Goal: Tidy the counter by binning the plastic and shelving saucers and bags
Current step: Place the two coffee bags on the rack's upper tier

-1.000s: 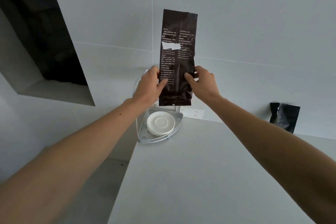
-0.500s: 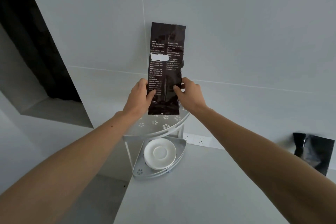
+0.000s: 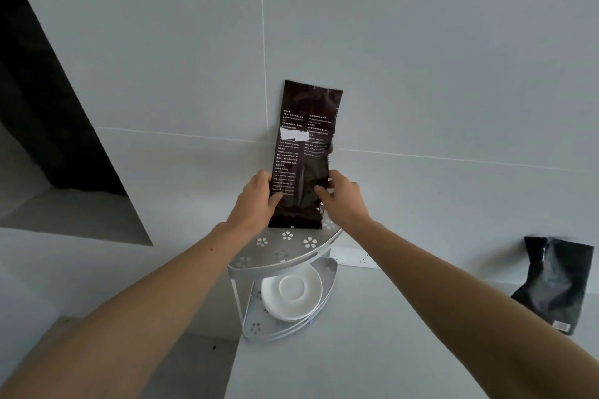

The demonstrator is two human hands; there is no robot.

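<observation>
Grey tiled wall [image 3: 421,42] behind, pale counter [image 3: 356,350] below, seen from the head camera. Stacked saucers [image 3: 291,295] already on the lower tier of the corner shelf [image 3: 246,266]. Dark printed bag [image 3: 304,152] held upright over the upper tier, long axis vertical, sealed top edge up, base touching or just above the shelf plate, back close to the wall. Left hand [image 3: 256,204] and right hand [image 3: 343,201] both closed on its lower sides. Second dark bag [image 3: 557,282] leaning at the wall to the right, not yet shelved. No plastic or bin in view, so that step unjudgeable.
</observation>
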